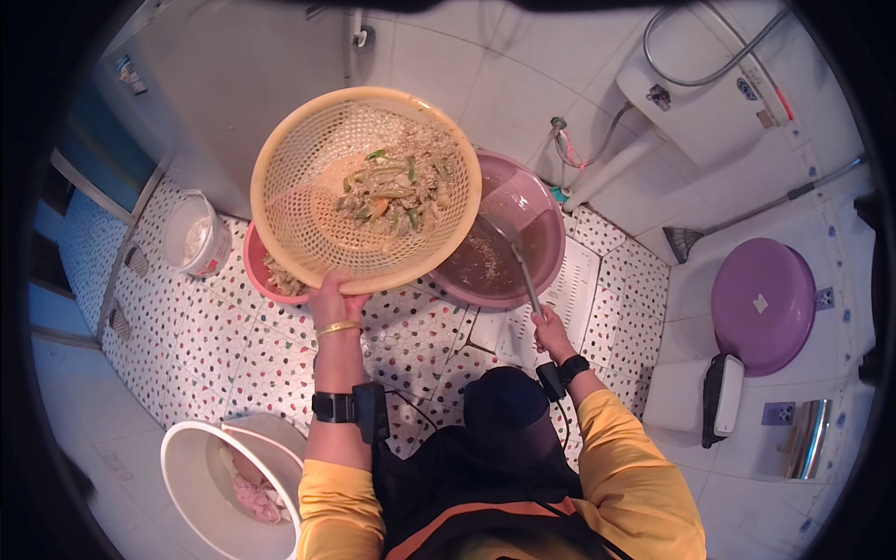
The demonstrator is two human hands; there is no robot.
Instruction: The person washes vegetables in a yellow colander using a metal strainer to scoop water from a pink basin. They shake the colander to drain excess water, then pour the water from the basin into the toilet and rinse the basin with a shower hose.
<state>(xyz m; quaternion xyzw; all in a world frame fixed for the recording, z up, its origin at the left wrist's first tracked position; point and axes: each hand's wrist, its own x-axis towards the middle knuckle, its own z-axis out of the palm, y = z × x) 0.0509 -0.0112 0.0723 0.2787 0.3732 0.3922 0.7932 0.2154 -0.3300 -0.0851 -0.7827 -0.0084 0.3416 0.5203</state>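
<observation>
My left hand grips the near rim of a yellow plastic colander, which holds wet, chopped food scraps with green pieces, mostly towards its right side. Behind and right of the colander, a pink basin stands low with murky brown liquid in it. In my right hand is the metal handle of a ladle, whose far end reaches over the basin; its bowl is partly hidden at the colander's edge. Below the colander's left side shows a red basin with more scraps.
A small white bucket stands left on the dotted tile floor. A large white bucket with pink cloth is at lower left. A white squat-toilet pan lies beside the pink basin. A purple basin rests against the right wall.
</observation>
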